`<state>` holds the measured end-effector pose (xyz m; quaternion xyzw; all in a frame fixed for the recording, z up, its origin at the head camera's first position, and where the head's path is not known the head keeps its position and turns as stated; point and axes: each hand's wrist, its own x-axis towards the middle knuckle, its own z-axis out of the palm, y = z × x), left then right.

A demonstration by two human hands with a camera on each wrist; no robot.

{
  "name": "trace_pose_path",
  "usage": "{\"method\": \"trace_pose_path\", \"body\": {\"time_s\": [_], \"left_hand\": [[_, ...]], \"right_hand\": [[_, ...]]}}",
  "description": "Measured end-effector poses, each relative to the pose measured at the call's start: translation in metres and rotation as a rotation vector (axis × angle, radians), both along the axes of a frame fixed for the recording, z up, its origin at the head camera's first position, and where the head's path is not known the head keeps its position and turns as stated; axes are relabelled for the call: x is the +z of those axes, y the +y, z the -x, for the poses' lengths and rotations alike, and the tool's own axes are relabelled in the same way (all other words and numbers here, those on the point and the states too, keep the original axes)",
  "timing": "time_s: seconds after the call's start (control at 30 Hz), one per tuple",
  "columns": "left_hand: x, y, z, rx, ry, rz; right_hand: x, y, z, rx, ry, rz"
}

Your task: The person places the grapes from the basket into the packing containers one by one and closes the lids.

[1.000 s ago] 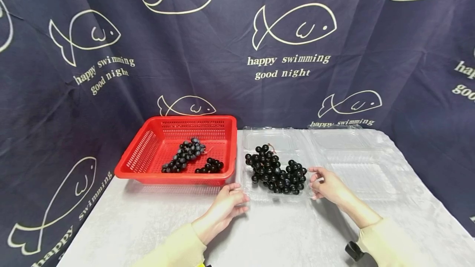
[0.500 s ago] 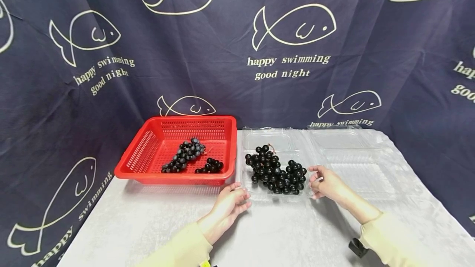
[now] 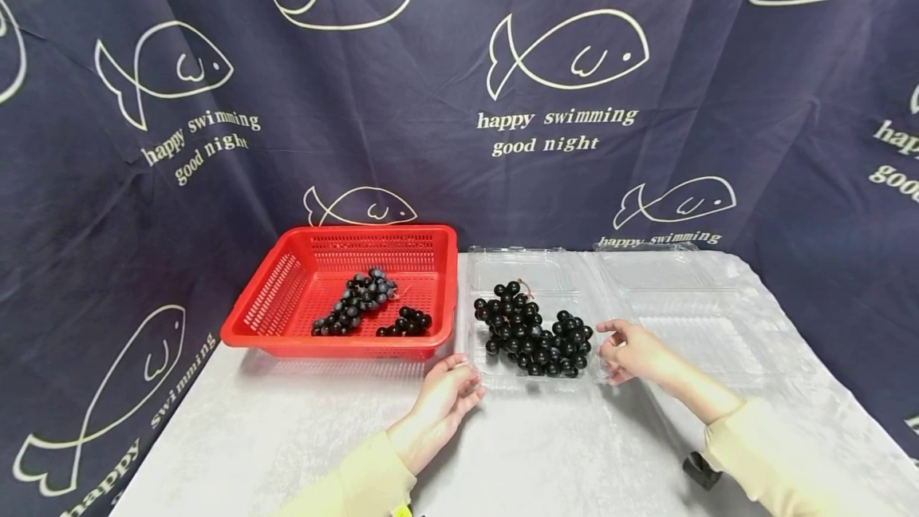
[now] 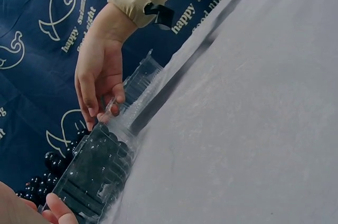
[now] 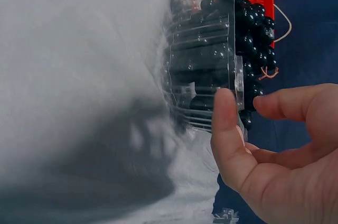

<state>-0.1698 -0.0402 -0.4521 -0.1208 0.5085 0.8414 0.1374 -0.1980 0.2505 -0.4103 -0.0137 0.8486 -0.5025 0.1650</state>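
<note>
Left hand partly beyond the left wrist view's lower-left corner.

A see-through plastic box sits between the left hand and the right hand, one touching each side. Its clear lid is flipped back, away from the hands. Round, shiny black grapes heap up past the rim, with a thin reddish stem poking out farthest from the hands.
</note>
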Motion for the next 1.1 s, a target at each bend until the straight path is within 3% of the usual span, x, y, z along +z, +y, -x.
{"method": "trace_pose_path", "body": {"time_s": [0.23,0.7,1.1], "left_hand": [[-0.002,0.0,0.001,-0.003,0.006,0.02],[-0.002,-0.001,0.003,0.01,-0.015,-0.027],[-0.001,0.0,0.004,0.017,-0.02,-0.04]], "right_hand": [[0.006,0.002,0.003,0.04,-0.022,-0.014],[0.022,0.006,0.009,0.106,-0.033,-0.112],[0.047,0.007,0.03,0.113,-0.021,-0.12]]}}
